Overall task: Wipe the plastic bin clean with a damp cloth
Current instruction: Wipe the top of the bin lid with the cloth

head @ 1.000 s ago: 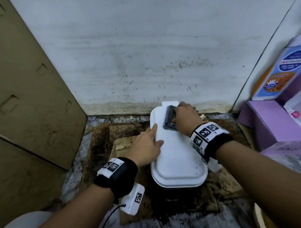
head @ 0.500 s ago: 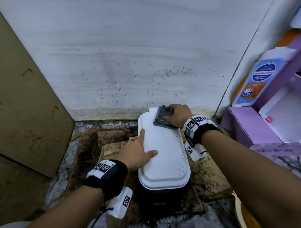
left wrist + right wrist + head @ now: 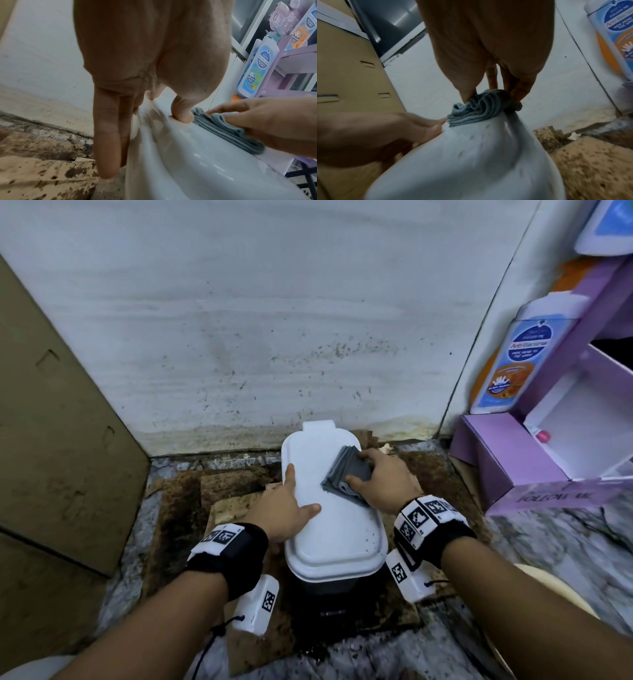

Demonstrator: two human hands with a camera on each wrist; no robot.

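Pressing folded ribbed grey cloth (image 3: 347,474) onto smooth lid (image 3: 337,529)

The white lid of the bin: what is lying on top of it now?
On the white lid lie a folded grey cloth under the right hand, and the left hand at its left edge. The bin's inside is hidden.

Mottled stone floor (image 3: 548,546) — stained cardboard (image 3: 185,494) flat on it, bin (image 3: 334,546) on cardboard.

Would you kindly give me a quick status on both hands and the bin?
Left hand flat on white bin lid, steadying. Right hand holds folded grey cloth on lid's far right. Dark specks near lid's right rim. Nothing in the way.
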